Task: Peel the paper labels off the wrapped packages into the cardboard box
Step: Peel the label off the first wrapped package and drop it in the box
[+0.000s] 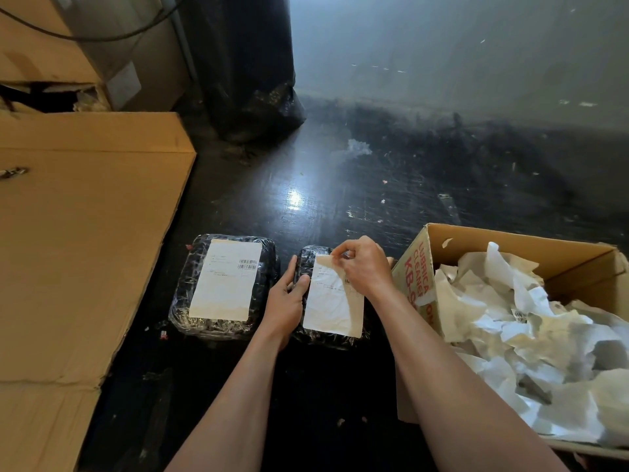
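Observation:
Two black packages wrapped in clear film lie on the dark floor. The left package [204, 311] carries a flat white label [224, 279]. The right package [311, 258] has a white label [332, 301] too, and its top edge is lifted. My right hand [362, 264] pinches that lifted top edge. My left hand [289, 294] grips the left side of the right package, thumb on top. The open cardboard box [510, 241] stands at the right, holding several crumpled peeled labels [531, 338].
A large flat cardboard sheet [78, 233] covers the floor at the left. A black bin bag [252, 69] stands at the back beside stacked boxes [44, 46]. Small paper scraps [359, 146] dot the dark floor. A grey wall runs behind.

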The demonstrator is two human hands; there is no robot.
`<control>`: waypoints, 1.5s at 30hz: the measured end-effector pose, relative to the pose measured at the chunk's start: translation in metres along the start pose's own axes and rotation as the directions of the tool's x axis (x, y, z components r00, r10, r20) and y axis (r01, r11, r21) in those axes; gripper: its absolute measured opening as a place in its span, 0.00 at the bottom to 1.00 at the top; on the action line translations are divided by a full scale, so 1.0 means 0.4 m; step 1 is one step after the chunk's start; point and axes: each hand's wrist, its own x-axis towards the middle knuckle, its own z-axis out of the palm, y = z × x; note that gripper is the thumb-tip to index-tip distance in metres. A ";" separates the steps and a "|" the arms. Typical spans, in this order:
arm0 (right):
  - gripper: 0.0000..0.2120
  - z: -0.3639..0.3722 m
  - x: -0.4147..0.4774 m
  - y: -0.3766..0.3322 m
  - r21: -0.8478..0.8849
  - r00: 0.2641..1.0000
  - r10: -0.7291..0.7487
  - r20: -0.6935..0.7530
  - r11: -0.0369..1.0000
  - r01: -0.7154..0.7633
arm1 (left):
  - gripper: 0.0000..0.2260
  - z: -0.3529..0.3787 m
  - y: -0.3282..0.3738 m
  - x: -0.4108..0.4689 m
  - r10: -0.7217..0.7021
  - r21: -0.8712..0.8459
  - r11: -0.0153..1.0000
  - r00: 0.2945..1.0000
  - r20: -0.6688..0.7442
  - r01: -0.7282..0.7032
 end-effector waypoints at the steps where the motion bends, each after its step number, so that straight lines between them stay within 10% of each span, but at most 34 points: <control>1: 0.05 0.003 0.000 0.003 0.013 1.000 -0.002 -0.004 1.000 0.002 | 0.24 0.001 -0.001 0.001 0.002 -0.005 1.000 1.000 -0.005 -0.002; 45: 0.11 -0.021 -0.120 0.001 0.258 0.990 -0.120 -0.070 0.957 0.134 | 0.23 0.023 0.020 -0.015 0.014 -0.073 0.997 0.997 -0.074 -0.019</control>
